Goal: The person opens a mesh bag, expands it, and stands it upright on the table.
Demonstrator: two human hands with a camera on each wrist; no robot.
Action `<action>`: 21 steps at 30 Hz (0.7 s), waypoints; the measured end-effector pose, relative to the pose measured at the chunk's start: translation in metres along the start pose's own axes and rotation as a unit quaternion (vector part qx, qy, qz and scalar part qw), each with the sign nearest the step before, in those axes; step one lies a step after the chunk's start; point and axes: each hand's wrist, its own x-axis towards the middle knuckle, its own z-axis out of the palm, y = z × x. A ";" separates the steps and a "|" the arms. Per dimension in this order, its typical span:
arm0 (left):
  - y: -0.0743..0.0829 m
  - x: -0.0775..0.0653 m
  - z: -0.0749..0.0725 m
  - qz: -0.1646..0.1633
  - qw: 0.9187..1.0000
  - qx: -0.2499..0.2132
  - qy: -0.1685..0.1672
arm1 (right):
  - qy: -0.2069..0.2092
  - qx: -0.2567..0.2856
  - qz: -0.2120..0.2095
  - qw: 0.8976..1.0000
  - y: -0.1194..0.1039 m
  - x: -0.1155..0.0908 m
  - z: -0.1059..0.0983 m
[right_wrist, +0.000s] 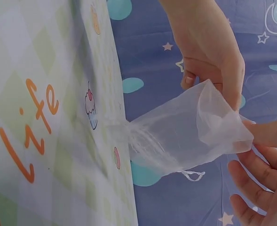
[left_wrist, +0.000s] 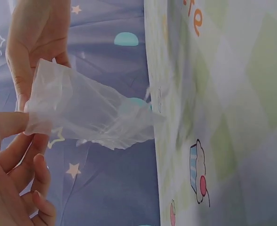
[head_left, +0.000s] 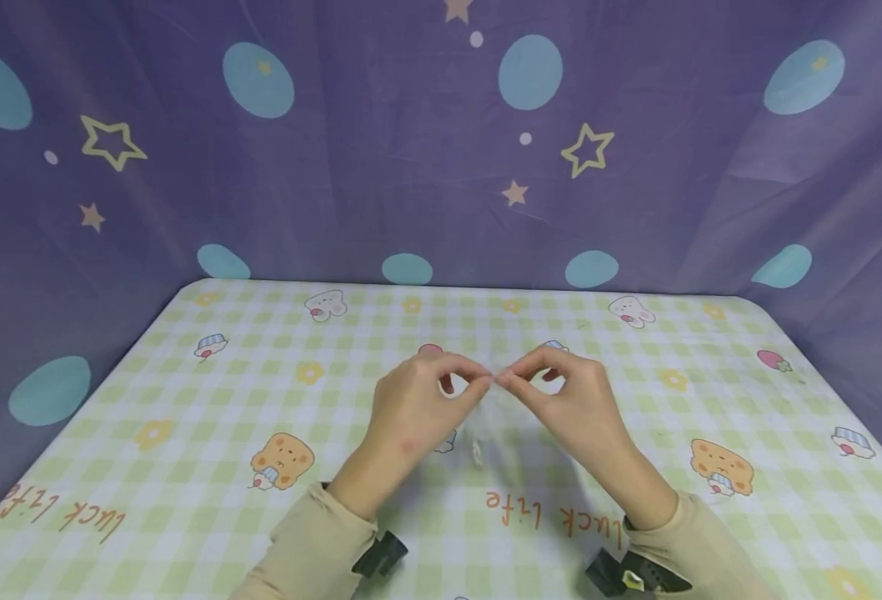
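A small translucent white drawstring pouch (left_wrist: 89, 106) hangs between my two hands above the table, its gathered end downward. My left hand (head_left: 418, 404) pinches one side of its upper edge between thumb and forefinger. The right hand (head_left: 576, 404) grips that same edge close by, so the fingertips of both almost meet. In the right wrist view, the pouch (right_wrist: 176, 129) tapers into creases near its lower end, where a white cord loop (right_wrist: 193, 175) sticks out. From the head view the pouch is nearly invisible; just a whitish strand (head_left: 477, 452) shows below the hands.
A green-and-white checked tablecloth (head_left: 208, 417) with cartoon prints and lettering covers the table. Behind and at both sides hangs a purple curtain (head_left: 411, 167) with stars and teal ovals. Dark wrist-worn devices (head_left: 381, 556) sit by both sleeves.
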 end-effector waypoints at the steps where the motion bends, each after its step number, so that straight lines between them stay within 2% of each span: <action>1: 0.000 0.000 0.000 0.000 1.000 -0.001 0.003 | -0.002 0.002 0.000 1.000 0.000 0.000 0.000; 7: 0.000 0.000 -0.002 -0.013 0.999 -0.020 0.045 | -0.010 0.002 -0.013 1.000 0.001 0.000 0.001; 10: 0.000 0.001 -0.003 -0.017 0.998 -0.025 0.059 | 0.001 0.003 -0.030 1.000 0.001 0.000 0.001; 21: -0.001 0.002 -0.002 -0.017 0.998 -0.036 0.038 | 0.023 0.013 -0.037 0.999 0.003 0.001 0.001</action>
